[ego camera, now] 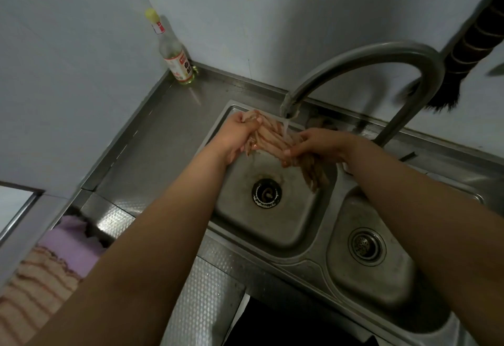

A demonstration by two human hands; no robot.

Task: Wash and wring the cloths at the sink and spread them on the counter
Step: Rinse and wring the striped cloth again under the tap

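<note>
A wet pink striped cloth (268,135) is bunched into a rope over the left sink basin (297,225), under water running from the curved faucet (354,57). My left hand (240,134) grips its left end with fingers curled round it. My right hand (313,145) grips the right part, and a loose tail of the cloth hangs down below it into the basin. On the counter at the lower left lie a purple cloth (73,247) and another pink striped cloth (32,288), partly hidden by my left arm.
A glass bottle with a yellow cap (174,50) stands in the back left corner of the steel counter (161,138). A smaller right basin (373,269) has its own drain. A dark brush (474,45) hangs on the wall at right.
</note>
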